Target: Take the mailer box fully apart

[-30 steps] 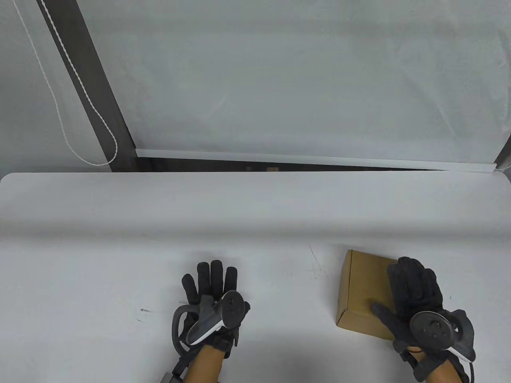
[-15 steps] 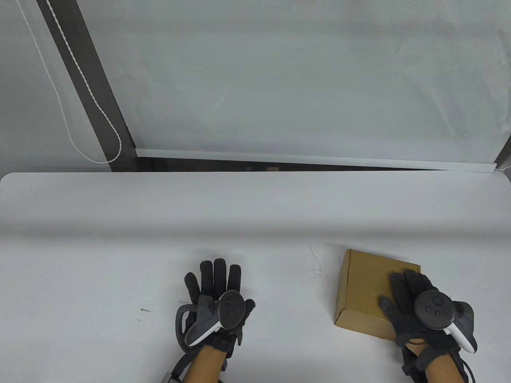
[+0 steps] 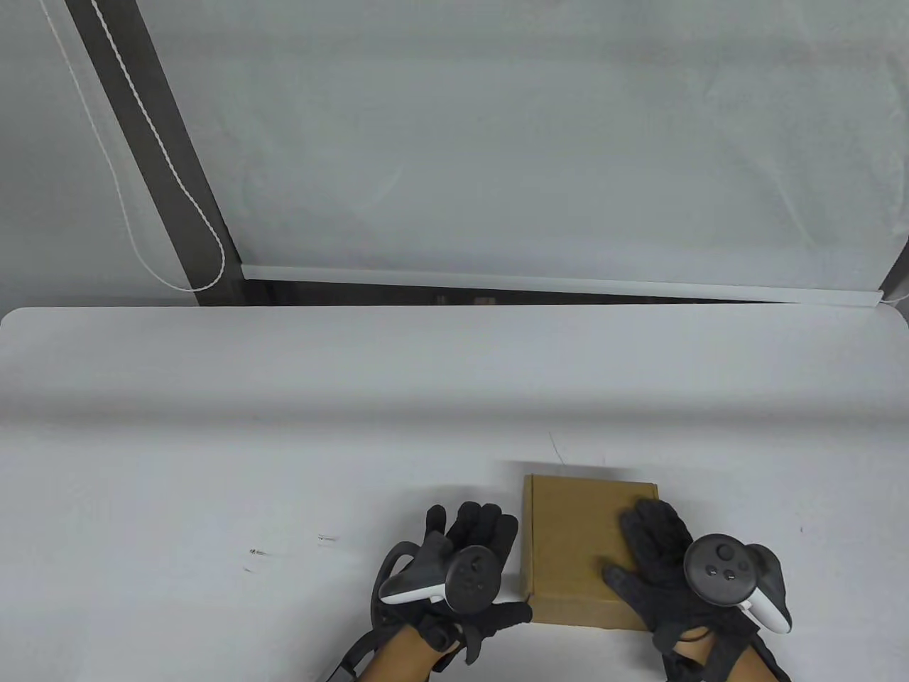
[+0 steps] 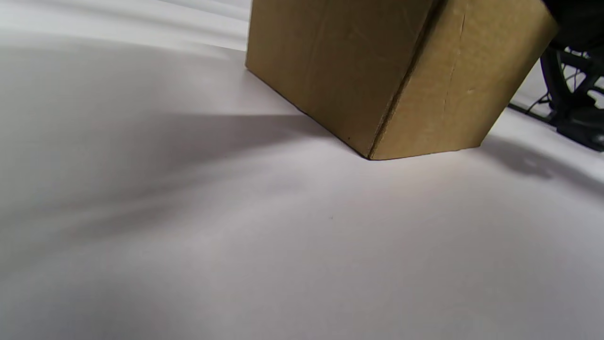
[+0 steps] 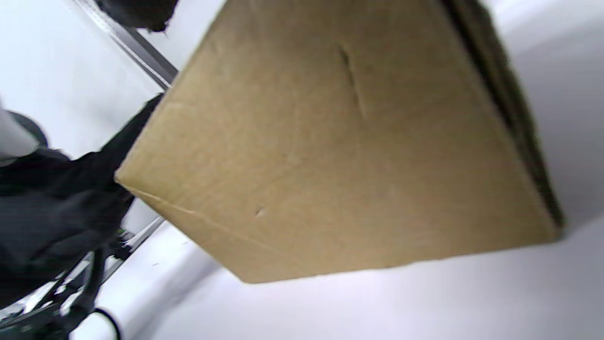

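White counter [image 3: 284, 426] w/ a drawn blind and its looped cord [image 3: 163, 213] behind. The mailer box [image 3: 575, 540] sits closed, flat on the counter near the person's edge, directly under the right hand [image 3: 664, 561]. That grip lies palm-down on the lid w/ fingers spread, pressing rather than clenched; nothing is pinched. The left hand [image 3: 461, 561] sits just beside the box's left wall, fingers extended and released, thumb reaching toward the near-left corner; can't tell if it touches the cardboard.

Left wrist view shows the box corner [image 4: 377, 151] flush on the counter, seams shut. Right wrist view is blurred; the lid fills it.

Judgement: disassembly not begun, all flaps appear tucked.

Risks from here:
- Box skates on the smooth counter if the right palm eases off while the left pries.
- Right palm weight on the lid pins the front flap, so pulling vs. that could tear the tuck tab.
- Gloved fingertips are bulky; may slip off the thin flap edge.
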Demonstrator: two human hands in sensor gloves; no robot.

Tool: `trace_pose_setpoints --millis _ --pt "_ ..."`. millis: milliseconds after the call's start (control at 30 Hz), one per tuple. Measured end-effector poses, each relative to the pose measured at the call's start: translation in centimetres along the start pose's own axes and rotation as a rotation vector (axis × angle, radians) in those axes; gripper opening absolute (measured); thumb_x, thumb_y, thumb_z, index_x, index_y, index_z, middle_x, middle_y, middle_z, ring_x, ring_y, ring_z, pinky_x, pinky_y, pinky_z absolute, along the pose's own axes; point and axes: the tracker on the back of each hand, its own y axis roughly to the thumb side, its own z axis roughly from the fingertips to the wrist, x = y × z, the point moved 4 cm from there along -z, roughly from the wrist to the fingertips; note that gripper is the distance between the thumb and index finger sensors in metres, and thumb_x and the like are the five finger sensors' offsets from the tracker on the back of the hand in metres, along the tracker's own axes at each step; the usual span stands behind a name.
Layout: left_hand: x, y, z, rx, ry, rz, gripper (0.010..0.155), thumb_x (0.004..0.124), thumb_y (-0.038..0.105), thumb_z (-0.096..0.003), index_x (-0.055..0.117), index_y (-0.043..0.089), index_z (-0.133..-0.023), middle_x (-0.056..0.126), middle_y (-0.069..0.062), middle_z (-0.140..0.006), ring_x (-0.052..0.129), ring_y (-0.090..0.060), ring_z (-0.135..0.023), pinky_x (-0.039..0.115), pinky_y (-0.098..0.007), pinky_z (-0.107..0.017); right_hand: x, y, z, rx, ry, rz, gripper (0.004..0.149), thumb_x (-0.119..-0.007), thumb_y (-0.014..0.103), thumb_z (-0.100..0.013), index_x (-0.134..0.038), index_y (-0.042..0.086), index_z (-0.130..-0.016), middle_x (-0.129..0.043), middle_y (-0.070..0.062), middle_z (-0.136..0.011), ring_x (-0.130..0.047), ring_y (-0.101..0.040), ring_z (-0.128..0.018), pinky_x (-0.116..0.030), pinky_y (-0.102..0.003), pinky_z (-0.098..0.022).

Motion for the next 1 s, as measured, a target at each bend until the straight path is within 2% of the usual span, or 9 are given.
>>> trace_pose_setpoints --millis 133,300,433,533,567,633,767,900,1000 --pt "0.1 -0.6 0.0 -0.039 -0.010 0.027 0.098 0.063 0.064 -0.0551 -0.009 0.019 -0.105 0.009 -0.025 -0.117 0.010 -0.051 -0.107 -0.001 -0.073 -0.063 -0.1 0.2 -0.1 0.052 0.020 -0.072 0.087 -0.062 0.056 -0.060 -0.025 -0.002 -0.112 0.003 -0.026 -0.115 0.001 -0.053 -0.101 -0.026 -0.063 -0.078" --pt "-0.2 -2.1 0.6 -0.097 0.022 0.097 0.094 0.062 0.061 -0.0555 0.010 0.004 -0.109 0.024 -0.027 -0.118 0.018 -0.052 -0.106 0.001 -0.073 -0.063 1.4 -1.4 0.2 0.047 0.008 -0.258 0.087 -0.062 0.055 -0.060 -0.018 0.001 -0.112 0.006 -0.028 -0.112 -0.005 -0.056 -0.102 -0.026 -0.063 -0.078" --pt "0.3 -3.0 0.6 -0.133 -0.025 0.165 0.079 0.061 0.059 -0.0556 0.047 0.004 -0.111 0.041 -0.027 -0.116 0.021 -0.051 -0.106 0.001 -0.072 -0.063 3.3 -4.0 0.9 -0.130 -0.011 -0.039 0.083 -0.062 0.055 -0.060 -0.030 -0.001 -0.112 -0.010 -0.033 -0.114 -0.020 -0.059 -0.102 -0.035 -0.066 -0.075" --pt "0.7 -2.8 0.4 -0.110 -0.062 0.179 0.070 0.058 0.057 -0.0574 0.057 0.011 -0.110 0.032 -0.023 -0.118 0.021 -0.050 -0.106 0.003 -0.072 -0.064 1.9 -5.7 0.8 -0.224 0.155 -0.072 0.075 -0.061 0.055 -0.060 -0.058 -0.006 -0.105 -0.035 -0.039 -0.114 -0.039 -0.063 -0.099 -0.046 -0.069 -0.070" --pt "0.8 -2.4 0.3 -0.082 -0.073 0.188 0.070 0.057 0.056 -0.0581 0.056 0.008 -0.109 0.027 -0.021 -0.119 0.020 -0.049 -0.107 0.003 -0.072 -0.064 0.0 -5.9 0.5 -0.214 0.305 -0.144 0.073 -0.053 0.054 -0.059 -0.063 -0.005 -0.102 -0.040 -0.039 -0.113 -0.041 -0.064 -0.098 -0.047 -0.069 -0.069" --pt "0.4 -2.1 0.3 -0.080 -0.043 0.181 0.071 0.060 0.051 -0.0576 0.057 -0.002 -0.105 0.029 -0.021 -0.118 0.022 -0.048 -0.107 0.003 -0.072 -0.065 -1.7 -5.2 0.1 -0.129 0.426 -0.327 0.073 -0.047 0.050 -0.060 -0.055 -0.009 -0.102 -0.032 -0.039 -0.112 -0.031 -0.062 -0.098 -0.042 -0.068 -0.070" --pt "-1.3 -2.4 1.2 0.011 0.084 0.305 0.071 0.061 0.051 -0.0583 0.056 -0.001 -0.107 0.029 -0.022 -0.118 0.024 -0.049 -0.107 0.005 -0.074 -0.064 0.6 -4.1 -0.4 -0.029 0.195 -0.213 0.079 -0.055 0.055 -0.057 -0.065 -0.016 -0.091 -0.047 -0.042 -0.105 -0.045 -0.065 -0.092 -0.052 -0.068 -0.065" --pt "-3.6 -1.8 2.4 0.102 0.368 0.402 0.074 0.066 0.050 -0.0554 0.057 -0.003 -0.106 0.035 -0.029 -0.115 0.039 -0.056 -0.104 0.014 -0.078 -0.064 4.1 -3.6 0.4 0.074 -0.133 -0.325 0.077 -0.057 0.061 -0.055 -0.074 -0.009 -0.082 -0.065 -0.036 -0.097 -0.061 -0.061 -0.086 -0.061 -0.063 -0.060" --pt "-4.3 -1.0 2.9 0.247 0.503 0.570 0.084 0.066 0.053 -0.0559 0.028 0.003 -0.111 0.015 -0.031 -0.113 0.050 -0.057 -0.102 0.025 -0.078 -0.064 5.5 -3.1 1.1 0.168 -0.260 -0.460 0.074 -0.056 0.065 -0.054 -0.073 -0.001 -0.082 -0.068 -0.031 -0.096 -0.066 -0.057 -0.085 -0.064 -0.058 -0.059"
